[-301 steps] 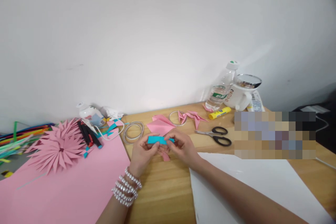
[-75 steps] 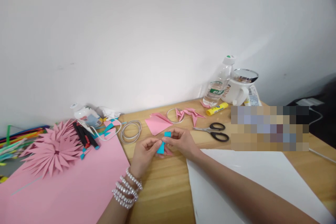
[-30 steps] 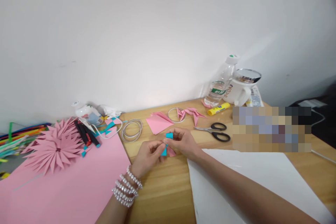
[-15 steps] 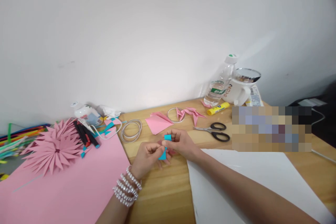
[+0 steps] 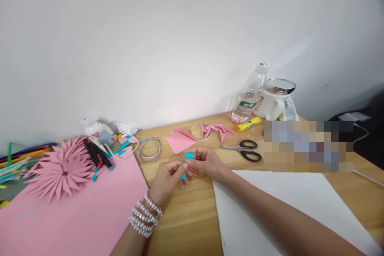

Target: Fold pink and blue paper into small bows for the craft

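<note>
left hand [image 5: 168, 177] and right hand [image 5: 207, 164] both pinch a blue paper strip [image 5: 189, 155] between thumbs and fingers, over the wooden table [image 5: 180, 224], left of the black-handled scissors [image 5: 241, 149]. this looks like a folding step; the next move seems to call for a steady crease.

A blue paper strip [image 5: 189, 155] slants, pinched by left hand [image 5: 167, 173] and right hand [image 5: 209, 164].

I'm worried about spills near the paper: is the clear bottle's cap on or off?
On: a white cap with a green mark covers the top of the clear bottle.
</note>
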A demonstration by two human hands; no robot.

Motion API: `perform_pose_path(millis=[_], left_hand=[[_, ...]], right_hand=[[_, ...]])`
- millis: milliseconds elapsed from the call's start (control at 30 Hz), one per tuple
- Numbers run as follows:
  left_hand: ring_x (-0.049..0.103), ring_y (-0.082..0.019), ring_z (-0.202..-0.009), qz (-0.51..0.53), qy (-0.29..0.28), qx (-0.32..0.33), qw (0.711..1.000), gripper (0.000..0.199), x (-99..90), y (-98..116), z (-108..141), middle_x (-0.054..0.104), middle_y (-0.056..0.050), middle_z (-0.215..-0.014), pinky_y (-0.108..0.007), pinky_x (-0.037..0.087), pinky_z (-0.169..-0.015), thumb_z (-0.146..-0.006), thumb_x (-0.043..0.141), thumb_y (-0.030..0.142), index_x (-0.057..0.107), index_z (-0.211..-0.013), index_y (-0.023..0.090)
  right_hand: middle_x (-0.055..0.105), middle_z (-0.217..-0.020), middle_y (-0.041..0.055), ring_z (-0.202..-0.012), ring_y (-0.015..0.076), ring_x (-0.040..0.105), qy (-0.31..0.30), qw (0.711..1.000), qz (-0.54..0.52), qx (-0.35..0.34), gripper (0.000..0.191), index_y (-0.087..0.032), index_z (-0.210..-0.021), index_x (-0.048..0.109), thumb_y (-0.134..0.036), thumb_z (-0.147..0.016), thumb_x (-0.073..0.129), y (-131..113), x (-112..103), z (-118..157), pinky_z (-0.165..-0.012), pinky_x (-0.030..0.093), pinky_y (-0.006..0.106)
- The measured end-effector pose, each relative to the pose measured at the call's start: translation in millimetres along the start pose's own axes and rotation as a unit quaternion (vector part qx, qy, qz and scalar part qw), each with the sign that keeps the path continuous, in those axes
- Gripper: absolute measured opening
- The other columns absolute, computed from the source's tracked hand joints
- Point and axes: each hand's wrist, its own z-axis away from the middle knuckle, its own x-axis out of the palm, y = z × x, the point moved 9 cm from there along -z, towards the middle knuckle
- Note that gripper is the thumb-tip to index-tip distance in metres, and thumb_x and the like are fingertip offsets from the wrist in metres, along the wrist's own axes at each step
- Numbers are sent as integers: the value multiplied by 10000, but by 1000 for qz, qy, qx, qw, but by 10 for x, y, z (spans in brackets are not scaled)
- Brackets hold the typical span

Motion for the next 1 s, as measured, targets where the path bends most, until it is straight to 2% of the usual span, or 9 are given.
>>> perform_pose_path(millis=[200,333,500,700,800,900,1000], left_hand=[[582,-127,-467,30,1,-18,999,342,12,-26,17,651,-80,-583,-229,475,-454,-717,562,419,615,-633,92],[546,-101,-417,26,14,2,1000,336,18,-2,35,614,-41,-508,-206,449,-430,-710,573,422,561,-574,114],[537,-102,-386,34,13,-12,999,332,21,-35,20,606,-33,-501,-208,437,-401,-722,555,426,555,-611,113],[550,-107,-444,33,15,-24,999,293,22,-89,-9,600,-26,-524,-223,460,-463,-697,590,398,571,-621,116],[561,-123,-471,14,23,-27,999,279,12,-141,-7,610,-38,-543,-234,461,-476,-730,554,387,564,-645,122],[561,-130,-508,-64,37,33,997,255,-21,-42,15,621,-45,-584,-236,449,-515,-773,507,352,569,-645,140],[539,-128,-510,-173,51,118,976,259,-27,146,71,605,-34,-563,-225,419,-533,-794,478,307,605,-623,160]], right_hand=[[496,-512,-36,-425,62,413,7,1000,24,7,288,-140,-693,541,-403,-645,648,18,16,4,-425,321,193],[483,-530,-38,-433,57,395,-12,1000,9,13,299,-138,-741,584,-418,-651,638,33,56,8,-431,318,191],[468,-489,-44,-417,61,407,0,999,43,10,290,-145,-650,542,-425,-697,595,44,13,-10,-419,319,192],[520,-552,-28,-436,76,452,44,994,95,-24,258,-152,-751,564,-383,-664,638,34,-40,-13,-430,370,205],[566,-642,2,-539,106,516,81,986,128,-63,230,-157,-756,580,-358,-664,642,-54,-74,20,-524,430,233],[591,-732,26,-648,133,547,62,991,104,-63,244,-158,-784,589,-351,-652,657,-89,-40,34,-619,451,262],[578,-705,9,-640,127,541,32,999,34,-28,304,-157,-825,585,-350,-615,690,-74,-3,29,-621,436,257]])
